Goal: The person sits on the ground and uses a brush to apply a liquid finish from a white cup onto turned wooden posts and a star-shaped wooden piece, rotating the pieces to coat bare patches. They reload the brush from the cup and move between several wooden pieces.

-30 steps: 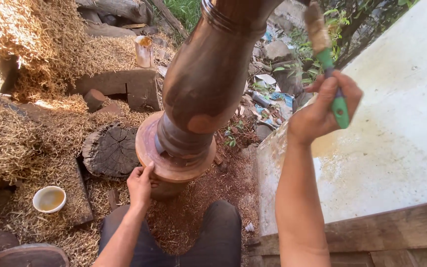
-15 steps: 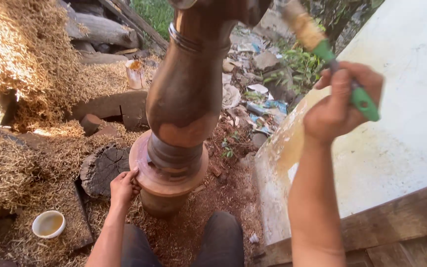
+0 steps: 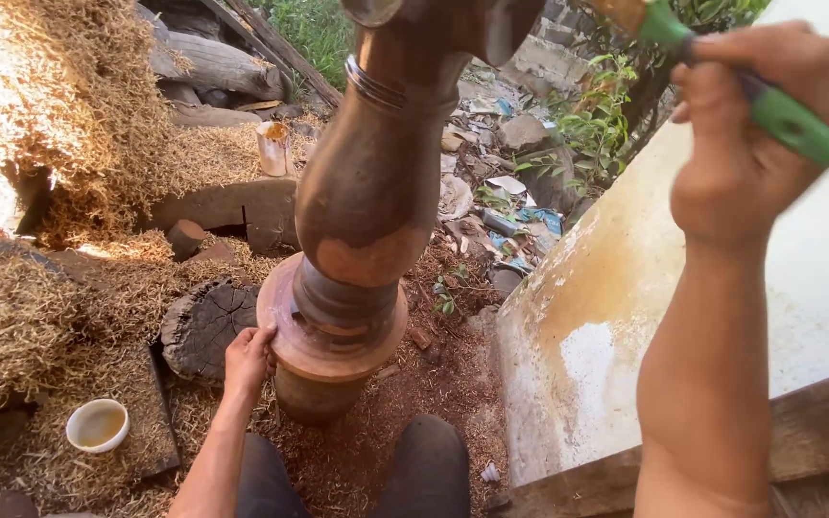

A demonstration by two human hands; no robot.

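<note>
Head view, one moment. I note the right hand (image 3: 750,144), fist clamped on the green-handled brush (image 3: 789,115), now sits higher and nearer the lens at upper right than a second ago; the bristles have left the frame top. The turned wooden post (image 3: 371,201) fills frame centre, upright, its round base on the sawdust ground (image 3: 434,384). The left hand (image 3: 247,360), lower left of centre, grips the base rim, as before. Judgement: brush raised toward the post's upper part, coating under way. A white cup (image 3: 98,425) of yellowish liquid stands lower left.
</note>
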